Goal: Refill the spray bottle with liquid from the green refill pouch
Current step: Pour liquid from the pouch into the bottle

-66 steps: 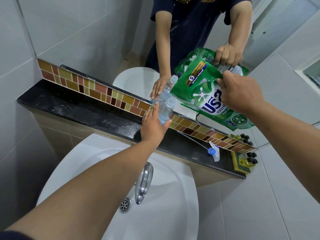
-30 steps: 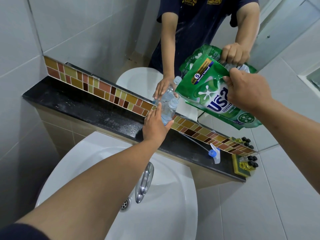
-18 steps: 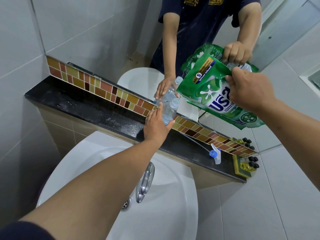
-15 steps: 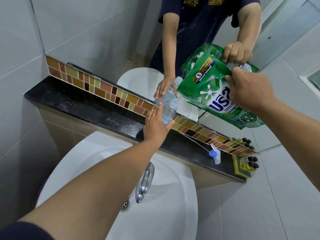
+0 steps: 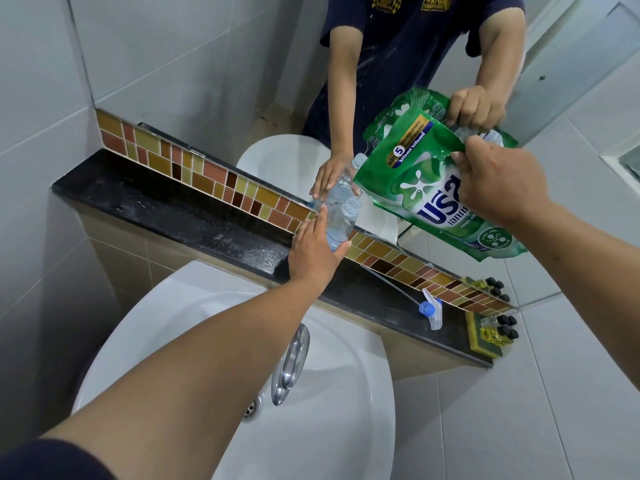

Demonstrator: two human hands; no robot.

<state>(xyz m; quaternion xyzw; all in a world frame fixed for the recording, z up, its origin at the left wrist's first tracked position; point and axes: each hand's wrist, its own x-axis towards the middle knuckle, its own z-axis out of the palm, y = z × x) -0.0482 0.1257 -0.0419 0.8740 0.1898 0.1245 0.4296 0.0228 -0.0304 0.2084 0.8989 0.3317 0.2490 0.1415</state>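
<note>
Green refill pouch [image 5: 429, 192] was held tilted by the right hand [image 5: 495, 181], clamped on its top, corner near the open neck. Spray bottle [image 5: 341, 225], uncapped on the surface [image 5: 194, 220], was gripped by the left hand [image 5: 313, 252]. Trigger head [image 5: 429, 311] lay apart. No pour was discernible; refilling judged barely begun.

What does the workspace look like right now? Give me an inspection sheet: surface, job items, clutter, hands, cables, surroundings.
Surface: black ledge behind the sink, with pale specks on it.
Job's things: clear bottle upright on the ledge, neck open; green refill pouch tilted above it, lower corner near the neck; no stream visible. Spray head with its tube lies on the ledge, apart.
Clutter: small black-capped bottles on a yellow sponge at the ledge's right end.
Hands: left hand steadies the bottle; right hand grips the pouch.
Cables: nothing seen.
Surroundings: white sink with chrome tap, mosaic tile strip, mirror, grey wall tiles.
</note>
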